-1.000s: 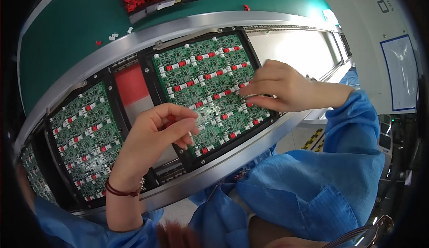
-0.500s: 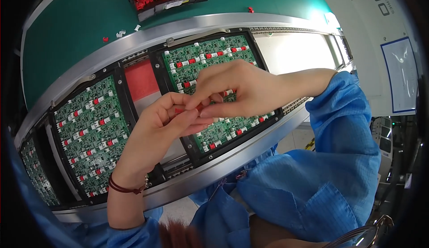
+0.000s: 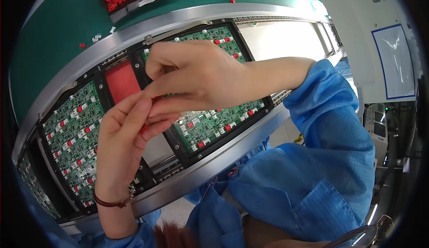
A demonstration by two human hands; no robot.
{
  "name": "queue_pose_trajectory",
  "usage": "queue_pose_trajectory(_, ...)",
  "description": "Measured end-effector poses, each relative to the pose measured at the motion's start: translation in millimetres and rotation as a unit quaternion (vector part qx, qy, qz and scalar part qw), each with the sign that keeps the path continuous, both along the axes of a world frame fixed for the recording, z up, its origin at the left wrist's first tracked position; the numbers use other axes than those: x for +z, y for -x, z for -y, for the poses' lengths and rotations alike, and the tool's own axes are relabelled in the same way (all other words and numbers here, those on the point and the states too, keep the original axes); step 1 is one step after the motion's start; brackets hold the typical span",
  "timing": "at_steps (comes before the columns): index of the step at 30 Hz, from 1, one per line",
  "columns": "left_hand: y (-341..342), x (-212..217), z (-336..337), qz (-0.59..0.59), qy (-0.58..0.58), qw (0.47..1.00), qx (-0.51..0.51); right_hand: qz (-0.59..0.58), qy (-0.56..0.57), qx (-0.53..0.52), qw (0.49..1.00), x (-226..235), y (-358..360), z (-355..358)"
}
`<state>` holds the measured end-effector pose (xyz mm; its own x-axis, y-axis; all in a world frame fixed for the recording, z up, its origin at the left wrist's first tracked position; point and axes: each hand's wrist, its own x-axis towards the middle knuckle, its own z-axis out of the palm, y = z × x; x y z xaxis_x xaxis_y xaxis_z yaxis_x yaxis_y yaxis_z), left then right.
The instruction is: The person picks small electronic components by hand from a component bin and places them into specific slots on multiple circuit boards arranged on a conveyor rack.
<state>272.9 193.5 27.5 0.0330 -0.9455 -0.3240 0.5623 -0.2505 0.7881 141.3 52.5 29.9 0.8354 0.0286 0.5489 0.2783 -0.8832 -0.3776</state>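
My left hand [image 3: 120,136] is closed, palm turned up, with a small red plastic connector [image 3: 144,129] showing between its fingers. My right hand [image 3: 203,76] comes across from the right, its thumb and forefinger pinched against the left fingertips. Whatever the right fingertips grip is mostly hidden by the fingers. Beneath the right hand lies a framed panel of green circuit boards [image 3: 210,132] carrying white and red connectors. Another such panel [image 3: 73,141] sits left of my left hand, partly covered by it.
A black bin [image 3: 147,0] heaped with red connectors stands on the green table [image 3: 62,29]. Loose white connectors [image 3: 96,38] and single red ones lie near the metal rail [image 3: 178,18]. A red block [image 3: 121,82] shows between the panels. At right stands a pale machine panel [image 3: 357,33].
Both hands have shifted left, still together at the fingertips. The right hand has turned and now covers more of the left fingers. The whole view has shifted somewhat, moving the bin left and upward.
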Motion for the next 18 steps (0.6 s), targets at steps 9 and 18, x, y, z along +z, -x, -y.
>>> queue_pose_trajectory(9, -2, -5, -6, -0.030, 0.001, 0.999, 0.020, 0.017, -0.086, -0.054, 0.995, 5, -3, -3)
queue_pose_trajectory(18, -1, -11, -7, -0.011, 0.017, 1.000, -0.017, 0.029, -0.048, -0.035, 0.998, 2, 12, -8)
